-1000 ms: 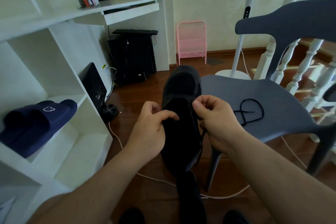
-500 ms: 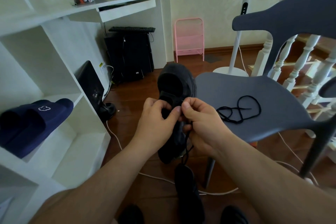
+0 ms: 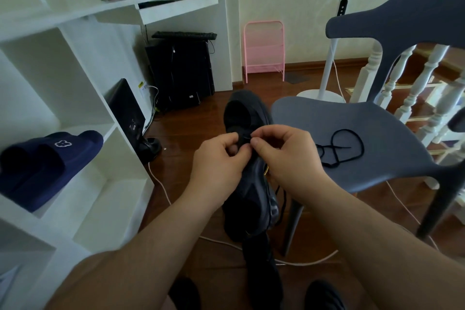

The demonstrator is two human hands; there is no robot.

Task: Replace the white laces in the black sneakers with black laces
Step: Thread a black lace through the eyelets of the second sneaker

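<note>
While both hands, left hand (image 3: pixel 219 158) and right hand (image 3: pixel 284 156), pinch the black lace (image 3: pixel 247 139) on the sneaker (image 3: pixel 254 184), its tip may slip from the eyelet at twelve o'clock.

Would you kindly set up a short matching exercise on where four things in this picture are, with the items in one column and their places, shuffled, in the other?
Items
1. black sneaker
2. loose black lace
3. navy slides
4. pink rack

Places
A. standing on the floor against the far wall
B. on a white shelf at the left
C. held up between the left hand and the right hand
D. lying on the seat of the grey chair

Pairs: 1-C, 2-D, 3-B, 4-A
</note>
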